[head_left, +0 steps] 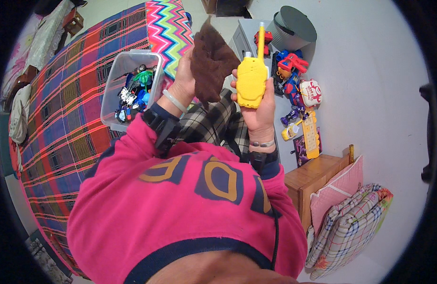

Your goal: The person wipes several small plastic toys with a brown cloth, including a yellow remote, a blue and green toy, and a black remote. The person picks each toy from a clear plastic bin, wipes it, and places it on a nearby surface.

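Note:
My left hand [184, 76] holds a brown cloth [213, 62], which hangs in loose folds and hides most of the fingers. In my right hand [259, 110] is a yellow toy walkie-talkie [253, 83], upright with its antenna pointing away from me, the fingers wrapped round its left edge. The cloth's right corner lies close to the toy; whether they touch, I cannot tell. To the left, a clear plastic bin [110, 85] on the bed holds a heap of small toys, among them a green one [143, 77].
A grey cabinet [287, 152] along the wall bears a grey-green lidded bin [291, 30], red and blue toys [293, 64], a white-and-red case [310, 93] and a yellow toy strip [310, 136]. Nearer me stand a wooden headboard [310, 174] and folded plaid bedding [353, 230].

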A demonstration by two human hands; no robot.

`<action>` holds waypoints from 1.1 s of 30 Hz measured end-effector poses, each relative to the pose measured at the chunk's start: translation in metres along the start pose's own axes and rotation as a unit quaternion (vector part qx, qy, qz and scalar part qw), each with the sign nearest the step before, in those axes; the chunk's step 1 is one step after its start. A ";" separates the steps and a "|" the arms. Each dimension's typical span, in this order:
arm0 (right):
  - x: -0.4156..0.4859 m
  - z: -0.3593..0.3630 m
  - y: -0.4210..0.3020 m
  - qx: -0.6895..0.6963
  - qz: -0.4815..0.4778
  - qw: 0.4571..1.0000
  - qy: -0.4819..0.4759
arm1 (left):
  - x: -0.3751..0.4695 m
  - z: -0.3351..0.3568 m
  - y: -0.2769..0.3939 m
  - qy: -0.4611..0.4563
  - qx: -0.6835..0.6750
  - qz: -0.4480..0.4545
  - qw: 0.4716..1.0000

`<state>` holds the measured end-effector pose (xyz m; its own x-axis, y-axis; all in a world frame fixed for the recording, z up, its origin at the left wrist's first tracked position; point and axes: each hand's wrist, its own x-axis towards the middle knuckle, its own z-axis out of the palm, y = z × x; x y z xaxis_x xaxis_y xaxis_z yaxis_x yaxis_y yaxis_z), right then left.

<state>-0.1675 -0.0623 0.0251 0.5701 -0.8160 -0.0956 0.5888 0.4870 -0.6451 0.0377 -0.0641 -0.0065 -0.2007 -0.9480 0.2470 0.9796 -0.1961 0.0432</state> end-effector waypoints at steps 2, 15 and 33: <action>-0.002 -0.001 0.007 -0.173 -0.008 0.982 0.072 | 0.004 0.010 -0.002 0.044 0.060 0.019 0.997; -0.012 -0.008 0.021 -0.231 0.055 0.971 0.037 | 0.044 -0.013 -0.025 0.264 0.591 0.144 0.749; -0.014 -0.041 0.012 0.031 0.031 0.991 0.125 | 0.003 0.013 -0.087 -0.011 0.864 0.157 0.478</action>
<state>-0.1922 -0.0580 -0.0124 0.4515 -0.8318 -0.3229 0.5958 0.5504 -0.5849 -0.0476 -0.0470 0.0034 -0.0593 -0.8561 0.5135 -0.4907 0.4729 0.7318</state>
